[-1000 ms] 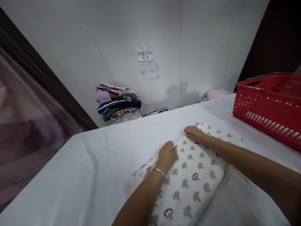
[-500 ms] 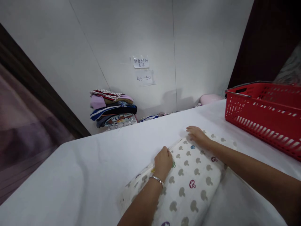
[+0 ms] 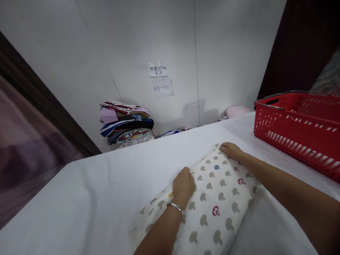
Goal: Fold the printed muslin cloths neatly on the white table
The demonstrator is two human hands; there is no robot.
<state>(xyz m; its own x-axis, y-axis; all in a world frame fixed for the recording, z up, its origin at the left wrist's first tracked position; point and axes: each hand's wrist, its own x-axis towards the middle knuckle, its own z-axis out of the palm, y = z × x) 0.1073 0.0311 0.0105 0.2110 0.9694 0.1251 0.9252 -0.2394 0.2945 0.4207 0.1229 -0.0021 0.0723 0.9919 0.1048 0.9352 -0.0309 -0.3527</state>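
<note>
A folded white cloth (image 3: pixel 208 209) printed with grey and a few coloured mushrooms lies slantwise on the white-covered table (image 3: pixel 114 187). My left hand (image 3: pixel 183 184), with a silvery bracelet at its wrist, is closed over the middle of the cloth's far edge; its fingertips are hidden. Farther right, my right hand (image 3: pixel 231 150) pinches the same edge near the far right corner. My left forearm covers part of the cloth's left side, and the near end of the cloth runs out of view.
A red plastic basket (image 3: pixel 297 131) with a metal handle stands on the table at the right. Beyond the far edge is a stack of folded fabrics (image 3: pixel 126 122). Handwritten paper signs (image 3: pixel 162 88) hang on the pale wall. A curtain (image 3: pixel 29 156) hangs at the left.
My right hand has shifted right and closed from spread fingers to a pinch on the cloth's corner. The far right part of the cloth now looks folded over. My left hand has barely moved.
</note>
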